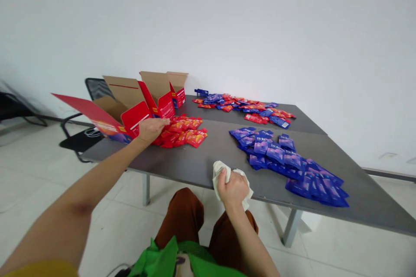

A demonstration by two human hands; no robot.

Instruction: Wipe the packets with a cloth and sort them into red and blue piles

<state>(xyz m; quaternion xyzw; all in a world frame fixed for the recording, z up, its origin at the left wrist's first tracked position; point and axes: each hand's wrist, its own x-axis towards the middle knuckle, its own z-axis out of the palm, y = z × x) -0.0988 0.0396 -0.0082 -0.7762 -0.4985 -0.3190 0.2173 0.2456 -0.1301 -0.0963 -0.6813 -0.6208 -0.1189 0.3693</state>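
Note:
My right hand (235,188) is closed around a crumpled white cloth (218,172) at the front edge of the table. My left hand (152,130) reaches out with its fingers stretched, at the left side of a pile of red packets (186,131). Part of that pile is hidden behind the hand. Just beyond the same hand stands an open red cardboard box (134,117) with its flaps up. To the right of the cloth, overlapping blue-purple packets (276,151) lie in a spread pile, and more of them fan out near the front edge.
Two more open red boxes (165,106) (178,96) stand behind the first. Mixed red and blue packets (240,104) are heaped along the back of the grey table (201,166). A black chair (82,140) is at the left, and a white wall (260,30) rises behind.

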